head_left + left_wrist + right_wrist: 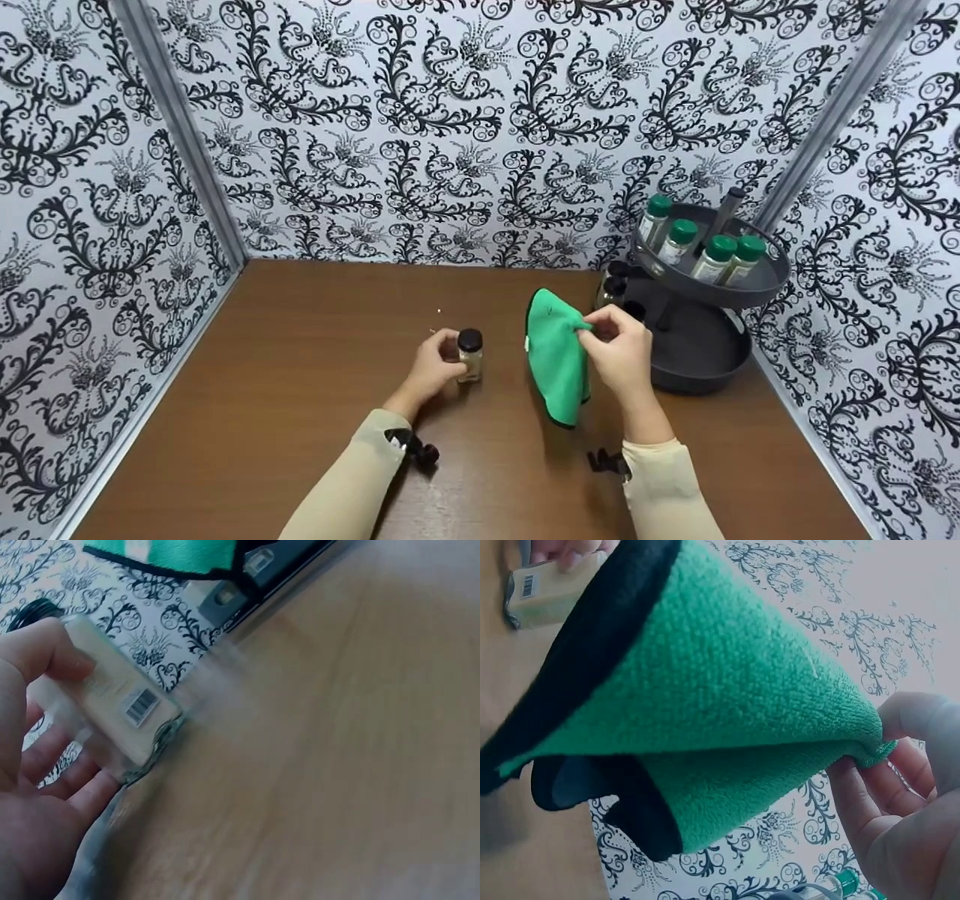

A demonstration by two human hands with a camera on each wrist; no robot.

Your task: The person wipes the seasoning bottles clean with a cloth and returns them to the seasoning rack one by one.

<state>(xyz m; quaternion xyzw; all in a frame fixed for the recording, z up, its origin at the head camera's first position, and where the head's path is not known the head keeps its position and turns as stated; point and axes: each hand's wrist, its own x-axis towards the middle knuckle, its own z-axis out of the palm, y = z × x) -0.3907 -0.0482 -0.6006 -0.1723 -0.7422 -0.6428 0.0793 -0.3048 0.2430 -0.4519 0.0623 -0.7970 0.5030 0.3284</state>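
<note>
Glass spice jar (472, 364), black cap (470, 340) up, is left of center over the tabletop (337, 337). The left hand (433, 366) has thumb and fingers clamped on its sides below the cap, likely for a steady hold that leaves the cap and much of the glass exposed. The barcode label (140, 706) shows past the thumb. Whether the base touches wood, cannot tell.

The right hand (621, 352) has thumb and fingers pinched together on one gathered bit of the green cloth (553, 356); that single-point pinch probably explains why it droops in a fold, black edging (622, 652) hanging free, just beside the jar, apart from it.

Farther right, a two-tier tray (772, 291) has four green-capped jars (718, 259) on top, presumably grouped inside the rim so they don't slide off. Dark-capped jars (615, 287) sit lower, by the bottom tier, partly hidden. Patterned wall (450, 112) behind.
</note>
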